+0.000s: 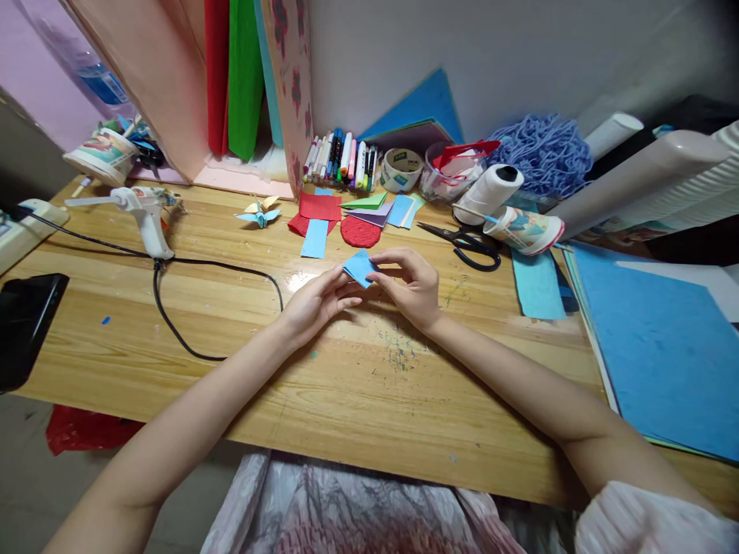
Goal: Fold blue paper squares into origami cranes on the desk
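A small folded square of blue paper is held up between my two hands over the middle of the wooden table. My left hand grips its left corner, thumb and fingers closed on it. With thumb and forefinger, my right hand pinches the right side of the same paper. Just beyond lie a red crepe disc, a blue paper strip and red paper pieces. Two small folded paper cranes rest farther left.
Black-handled scissors lie to the right, near a thread spool and a tipped paper cup. A white glue gun with a black cord stands left. Markers and a tape roll sit behind. Blue sheets cover the right side.
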### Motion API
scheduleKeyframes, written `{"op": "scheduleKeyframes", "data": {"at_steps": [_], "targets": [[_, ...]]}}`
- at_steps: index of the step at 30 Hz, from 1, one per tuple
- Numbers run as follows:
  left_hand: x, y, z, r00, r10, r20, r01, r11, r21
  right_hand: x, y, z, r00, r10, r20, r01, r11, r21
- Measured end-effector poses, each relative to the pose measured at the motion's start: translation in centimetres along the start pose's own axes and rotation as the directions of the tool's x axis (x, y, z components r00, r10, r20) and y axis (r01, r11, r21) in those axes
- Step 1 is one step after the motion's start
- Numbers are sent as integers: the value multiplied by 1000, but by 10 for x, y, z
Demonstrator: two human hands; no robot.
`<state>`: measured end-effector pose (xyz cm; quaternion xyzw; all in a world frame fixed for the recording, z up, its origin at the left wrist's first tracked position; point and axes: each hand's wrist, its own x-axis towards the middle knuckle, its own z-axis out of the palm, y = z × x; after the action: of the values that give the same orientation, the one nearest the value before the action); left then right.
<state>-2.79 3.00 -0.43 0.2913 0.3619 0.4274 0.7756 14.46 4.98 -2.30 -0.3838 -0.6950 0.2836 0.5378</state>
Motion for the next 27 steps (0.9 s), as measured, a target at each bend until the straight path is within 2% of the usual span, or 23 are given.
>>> {"op": "scheduleKeyframes", "data": {"at_steps": [4, 8, 10, 13, 16, 20, 25, 27], "targets": [[-1, 2, 0, 997, 62, -41, -56, 989, 134, -1, -1, -1, 997, -59, 45, 61, 997, -45], [-2, 3, -1, 996, 73, -53, -55, 957, 285, -3, 0, 0, 989, -115, 97, 121, 991, -59], [-2, 2, -1, 991, 93, -94, -51, 925, 376, -4, 0, 2, 975, -157, 158, 169, 984, -62], [-2, -2, -1, 964, 217, -153, -93, 817, 569, -6, -2, 4, 932, -237, 272, 276, 955, -111], [-4, -5, -1, 924, 354, -142, -154, 686, 711, -8, -5, 6, 911, -261, 321, 325, 931, -166], [-6, -6, -2, 906, 411, -103, -166, 569, 805, -10, -7, 6, 914, -226, 337, 309, 925, -219], [-7, -5, -3, 876, 483, 15, -208, 350, 913, -11, -6, 7, 935, -187, 303, 277, 916, -289], [-7, -6, -2, 877, 477, 50, -214, 295, 931, -11, -7, 8, 942, -160, 297, 253, 916, -311]]}}
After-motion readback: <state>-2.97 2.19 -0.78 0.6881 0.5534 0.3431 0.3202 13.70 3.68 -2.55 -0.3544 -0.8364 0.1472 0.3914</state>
